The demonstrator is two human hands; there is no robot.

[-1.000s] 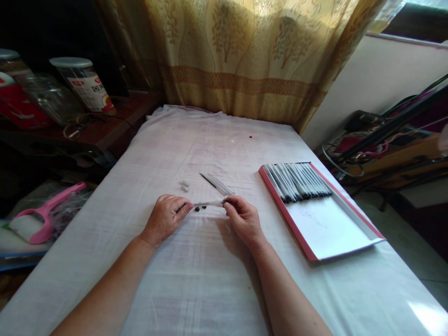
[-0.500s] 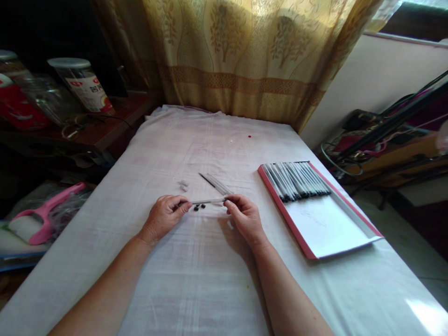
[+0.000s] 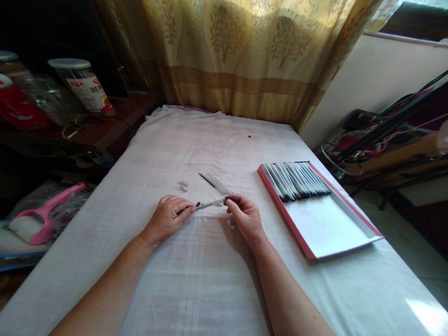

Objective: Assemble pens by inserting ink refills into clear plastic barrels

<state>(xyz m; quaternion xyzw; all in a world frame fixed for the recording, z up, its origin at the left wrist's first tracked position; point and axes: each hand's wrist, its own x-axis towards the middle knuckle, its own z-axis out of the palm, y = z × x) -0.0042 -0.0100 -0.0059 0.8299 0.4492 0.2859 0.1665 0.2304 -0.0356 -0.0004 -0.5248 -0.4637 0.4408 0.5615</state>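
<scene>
Between my two hands a slim, clear-bodied pen [image 3: 210, 204] is stretched, tilted up toward the right. My left hand [image 3: 171, 215] pinches its lower end, and my right hand [image 3: 244, 215] grips the dark end. Just behind it lie small black pieces [image 3: 198, 204], partly covered by my left fingers. Beyond, several loose pen parts [image 3: 217, 183] rest slantwise on the cloth, one with a dark tip. Small clear pieces [image 3: 183, 185] lie to their left. A whitish bit [image 3: 231, 224] sits beneath my right hand.
On the right, a shallow red-edged box [image 3: 304, 247] holds a row of pens [image 3: 297, 179] at its far end. A white cloth [image 3: 189, 289] covers the table. Jars [image 3: 86, 88] stand on a dark shelf at left, above a pink-handled item [image 3: 49, 212]. A curtain [image 3: 231, 60] hangs behind.
My left hand has shifted slightly right and toward me, tilting the pen's left end down. It now covers part of the black pieces. My right hand has barely moved.
</scene>
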